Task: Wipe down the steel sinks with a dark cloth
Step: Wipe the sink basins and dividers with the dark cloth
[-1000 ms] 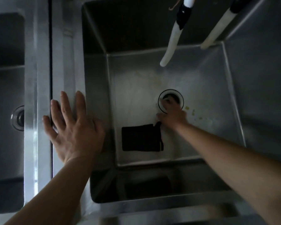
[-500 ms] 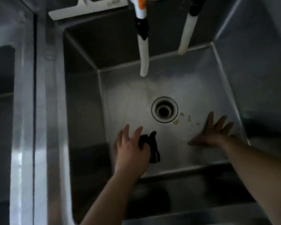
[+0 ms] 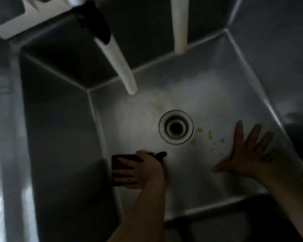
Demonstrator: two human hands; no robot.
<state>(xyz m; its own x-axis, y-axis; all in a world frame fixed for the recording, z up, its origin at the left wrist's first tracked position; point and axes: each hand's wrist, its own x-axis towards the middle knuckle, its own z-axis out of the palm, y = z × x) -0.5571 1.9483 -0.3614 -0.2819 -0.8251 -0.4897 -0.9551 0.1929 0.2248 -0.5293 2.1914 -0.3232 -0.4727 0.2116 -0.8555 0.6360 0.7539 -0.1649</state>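
Cloth (image 3: 120, 163) flat, long axis upright; left hand (image 3: 140, 170) pressing.

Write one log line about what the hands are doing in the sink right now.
left hand: flat on dark cloth | right hand: spread on sink floor | yellow crumbs: unwiped

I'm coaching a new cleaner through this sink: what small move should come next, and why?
Probably slide the dark cloth right, past the drain, onto the yellowish specks. The left hand presses the cloth flat on the sink floor near the left wall, the specks lie unwiped beyond the drain, and the right hand rests spread beside them, empty.
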